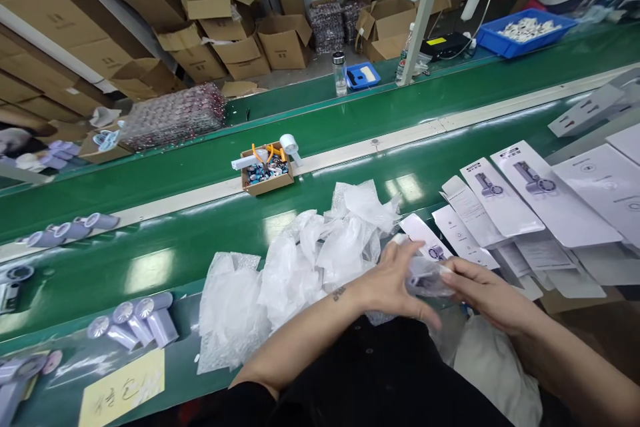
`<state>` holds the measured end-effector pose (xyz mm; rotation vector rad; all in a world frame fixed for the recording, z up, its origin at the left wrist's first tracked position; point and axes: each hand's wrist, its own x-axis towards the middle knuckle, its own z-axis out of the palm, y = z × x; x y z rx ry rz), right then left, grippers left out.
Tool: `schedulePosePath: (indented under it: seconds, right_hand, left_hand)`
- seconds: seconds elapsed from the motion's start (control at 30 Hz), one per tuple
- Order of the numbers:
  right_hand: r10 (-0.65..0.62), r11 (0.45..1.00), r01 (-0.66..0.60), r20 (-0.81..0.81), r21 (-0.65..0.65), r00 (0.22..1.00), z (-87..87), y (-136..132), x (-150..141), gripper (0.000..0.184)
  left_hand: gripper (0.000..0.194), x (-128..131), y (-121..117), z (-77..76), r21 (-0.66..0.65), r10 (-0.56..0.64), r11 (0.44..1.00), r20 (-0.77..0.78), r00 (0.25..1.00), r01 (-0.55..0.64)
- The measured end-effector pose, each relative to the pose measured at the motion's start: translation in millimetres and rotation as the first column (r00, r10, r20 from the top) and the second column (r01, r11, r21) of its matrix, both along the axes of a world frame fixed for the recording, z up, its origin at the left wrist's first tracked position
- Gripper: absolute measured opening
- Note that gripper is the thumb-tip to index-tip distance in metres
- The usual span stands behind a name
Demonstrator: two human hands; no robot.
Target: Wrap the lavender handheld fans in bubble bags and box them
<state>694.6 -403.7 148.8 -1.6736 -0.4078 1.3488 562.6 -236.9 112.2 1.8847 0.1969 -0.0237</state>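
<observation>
My right hand (477, 290) pinches the end of a bubble-wrap bag (431, 284) in front of my body. Something lilac-grey shows dimly through the plastic; its kind is hard to make out. My left hand (397, 283) is at the bag's other end, thumb and fingers spread wide around it; a firm grip is not visible. To the left of it lies a loose pile of white bubble-wrap bags (293, 273) on the green belt. Right beside both hands, flat white printed boxes (487, 197) picturing a handheld fan are fanned out.
Several lilac handheld fans (163, 323) lie at left near a yellow handwritten card (123, 390). On the belt divider stands a small carton (270, 183) of small parts and orange-handled tools. Beyond are a glass bottle (339, 73), a blue tray (520, 47) and a metal post (424, 13).
</observation>
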Motion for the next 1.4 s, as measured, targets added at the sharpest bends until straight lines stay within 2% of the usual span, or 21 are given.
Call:
schedulePosePath:
  seconds: [0.03,0.1,0.17,0.2,0.27,0.37,0.43,0.53,0.63,0.73,0.8,0.83,0.9,0.93,0.97,1.03,1.13,1.2,1.3,1.33,1.4]
  right_hand:
    - [0.019,0.999,-0.018,-0.038,0.039,0.999,-4.7,7,0,0.033]
    - [0.044,0.997,-0.044,0.001,0.067,0.999,-21.2,19,3,0.034]
    - [0.029,0.998,-0.005,0.37,-0.066,0.929,-47.6,30,9,0.037]
    - [0.077,0.983,0.037,0.584,-0.181,0.808,-64.1,36,11,0.04]
    - [0.321,0.891,0.123,0.799,-0.437,0.508,-100.5,47,11,0.052]
    - [0.613,0.745,0.102,0.737,-0.659,0.285,-148.0,61,1,0.052]
    - [0.631,0.751,0.097,0.752,-0.654,0.191,-163.3,63,-2,0.042]
    - [0.547,0.828,0.066,0.828,-0.557,0.123,-153.6,51,3,0.038]
    - [0.364,0.927,0.022,0.914,-0.373,0.177,-115.2,26,12,0.043]
    - [0.181,0.983,-0.018,0.928,-0.185,0.325,-77.6,0,13,0.043]
    - [0.085,0.996,-0.045,0.886,-0.072,0.455,-66.4,-11,8,0.04]
    - [0.034,0.999,-0.038,0.853,-0.016,0.521,-65.9,-15,5,0.041]
    - [-0.058,0.998,0.007,0.778,0.069,0.626,-73.3,-18,-1,0.046]
    - [-0.093,0.995,0.028,0.745,0.1,0.661,-80.0,-19,-3,0.048]
    - [-0.123,0.991,0.044,0.724,0.127,0.679,-87.8,-20,-6,0.047]
    - [-0.17,0.983,0.068,0.717,0.169,0.676,-104.7,-22,-11,0.045]
    - [-0.24,0.971,0.151,0.76,0.187,0.603,-128.1,-25,-19,0.057]
    - [-0.263,0.96,0.23,0.792,0.159,0.551,-139.5,-21,-28,0.069]
    - [-0.287,0.941,0.311,0.802,0.134,0.524,-147.2,-9,-45,0.076]
    - [-0.311,0.932,0.332,0.787,0.144,0.533,-147.2,-4,-50,0.076]
    - [-0.363,0.917,0.372,0.686,0.143,0.63,-144.2,1,-55,0.072]
  left_hand:
    - [0.08,-2,2,-7.9,0.044,-0.038,0.998,0.007,0.999,0.037]
    - [0.043,-7,5,-26.6,0.116,0.046,0.992,-0.002,0.999,-0.045]
    - [0.012,-14,12,-42.2,0.136,0.274,0.954,-0.022,0.962,-0.268]
    - [0.007,-18,18,-46.7,0.11,0.382,0.92,-0.043,0.923,-0.376]
    - [0.012,-26,34,-47.5,0.001,0.542,0.839,-0.105,0.834,-0.545]
    - [0.019,-35,56,-34.5,-0.164,0.653,0.714,-0.196,0.731,-0.681]
    - [0.02,-38,65,-24.9,-0.236,0.658,0.682,-0.215,0.722,-0.692]
    - [0.021,-41,69,-18.2,-0.323,0.636,0.669,-0.215,0.741,-0.669]
    - [0.022,-38,65,-18.0,-0.431,0.648,0.594,-0.245,0.721,-0.68]
    - [0.026,-24,57,-17.6,-0.575,0.608,0.51,-0.285,0.741,-0.64]
    - [0.03,-10,48,-17.2,-0.625,0.53,0.545,-0.26,0.807,-0.559]
    - [0.03,-3,43,-17.3,-0.6,0.494,0.605,-0.233,0.837,-0.524]
    - [0.027,7,32,-17.5,-0.384,0.452,0.796,-0.138,0.881,-0.468]
    - [0.023,10,27,-17.1,-0.187,0.436,0.878,-0.071,0.897,-0.441]
    - [0.019,11,22,-15.8,0.045,0.407,0.913,-0.004,0.913,-0.406]
    - [0.014,11,11,-9.4,0.46,0.288,0.839,0.078,0.954,-0.291]
    - [0.019,21,-5,8.1,0.742,0.114,0.66,0.057,0.992,-0.119]
    - [0.023,38,-12,19.8,0.787,0.067,0.615,0.016,0.998,-0.054]
    - [0.023,63,-16,28.6,0.779,0.107,0.626,-0.136,0.985,0.039]
    - [0.022,67,-17,28.8,0.768,0.13,0.637,-0.189,0.973,0.064]
    - [0.024,65,-25,25.4,0.745,0.119,0.658,-0.24,0.964,0.104]
